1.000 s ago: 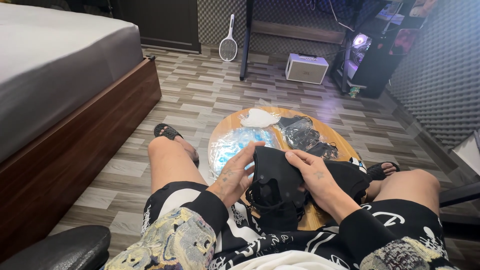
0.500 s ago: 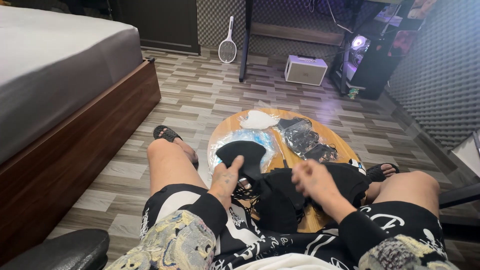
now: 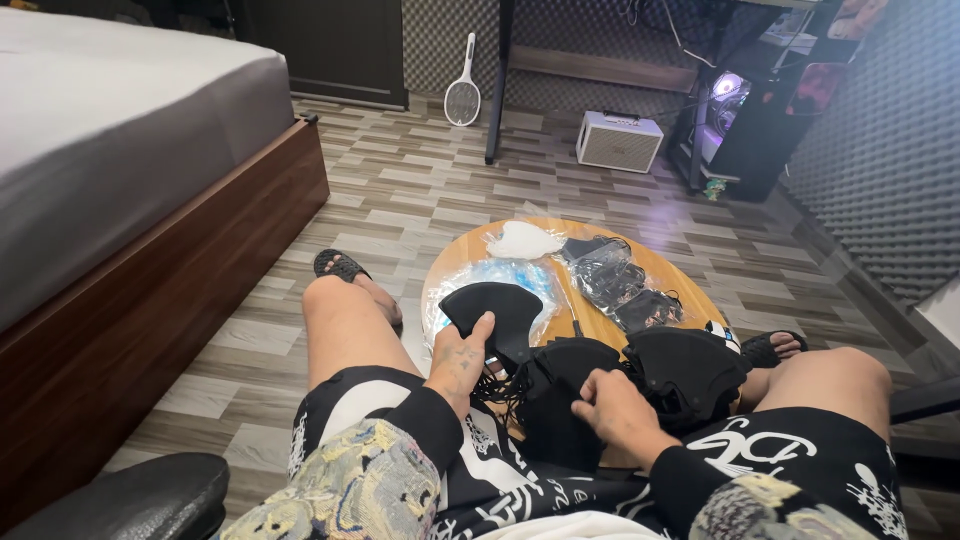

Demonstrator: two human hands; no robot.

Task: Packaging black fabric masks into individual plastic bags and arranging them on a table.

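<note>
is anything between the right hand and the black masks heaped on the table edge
Nothing visible: the right hand already rests on the pile of black masks. The left hand holds one black mask apart.

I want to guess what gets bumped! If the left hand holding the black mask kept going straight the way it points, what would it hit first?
Probably the clear plastic bag on the round wooden table. The left hand points up and away over it, holding a black mask. Depth is hard to judge, so it might pass above.

Round wooden table (image 3: 660, 275); black masks (image 3: 620, 285)
</note>
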